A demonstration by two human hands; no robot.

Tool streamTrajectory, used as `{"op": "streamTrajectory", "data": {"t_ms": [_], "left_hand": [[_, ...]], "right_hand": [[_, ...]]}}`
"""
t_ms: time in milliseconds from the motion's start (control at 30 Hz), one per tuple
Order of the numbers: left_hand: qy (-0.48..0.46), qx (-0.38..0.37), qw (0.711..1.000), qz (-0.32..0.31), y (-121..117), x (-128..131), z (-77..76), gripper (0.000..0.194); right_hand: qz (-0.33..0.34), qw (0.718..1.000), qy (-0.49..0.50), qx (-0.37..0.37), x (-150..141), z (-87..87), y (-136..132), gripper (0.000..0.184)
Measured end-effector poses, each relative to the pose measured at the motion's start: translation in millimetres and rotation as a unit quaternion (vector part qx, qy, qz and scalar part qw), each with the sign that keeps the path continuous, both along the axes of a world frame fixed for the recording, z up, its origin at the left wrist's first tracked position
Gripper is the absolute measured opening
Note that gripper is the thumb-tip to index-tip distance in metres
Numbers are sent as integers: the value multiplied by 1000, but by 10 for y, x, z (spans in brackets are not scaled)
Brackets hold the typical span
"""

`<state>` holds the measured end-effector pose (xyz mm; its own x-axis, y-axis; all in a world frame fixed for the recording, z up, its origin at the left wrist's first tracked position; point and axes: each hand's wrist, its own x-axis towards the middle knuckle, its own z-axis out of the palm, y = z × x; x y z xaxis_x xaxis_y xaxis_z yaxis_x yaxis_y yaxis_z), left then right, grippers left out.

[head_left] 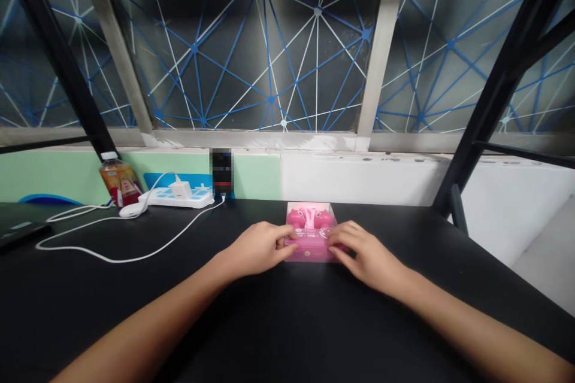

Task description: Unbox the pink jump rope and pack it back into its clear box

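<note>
Pink box with transparent top

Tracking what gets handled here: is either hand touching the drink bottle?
No, the left hand and right hand are both on the pink box, while the drink bottle stands apart at the back of the desk.

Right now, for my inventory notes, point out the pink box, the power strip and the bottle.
Pink box (309, 251), head view, front panel.
Power strip (166, 198), head view, top face.
Bottle (120, 185), head view, label.
</note>
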<state>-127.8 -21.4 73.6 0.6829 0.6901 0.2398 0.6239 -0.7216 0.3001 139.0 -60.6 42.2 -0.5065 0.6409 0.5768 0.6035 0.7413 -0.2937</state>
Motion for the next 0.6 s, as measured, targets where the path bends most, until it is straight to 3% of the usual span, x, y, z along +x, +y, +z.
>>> {"op": "streamTrajectory", "data": {"t_ms": [167, 467, 600], "left_hand": [[4, 43, 999, 2, -8, 7, 14, 22], [11, -2, 1000, 0, -40, 29, 38, 18], [21, -10, 1000, -12, -40, 9, 52, 23]], "right_hand": [[9, 1000, 5, -3, 16, 29, -5, 16], [15, 1000, -4, -25, 74, 26, -9, 27], [-36, 999, -6, -3, 101, 31, 0, 23]]}}
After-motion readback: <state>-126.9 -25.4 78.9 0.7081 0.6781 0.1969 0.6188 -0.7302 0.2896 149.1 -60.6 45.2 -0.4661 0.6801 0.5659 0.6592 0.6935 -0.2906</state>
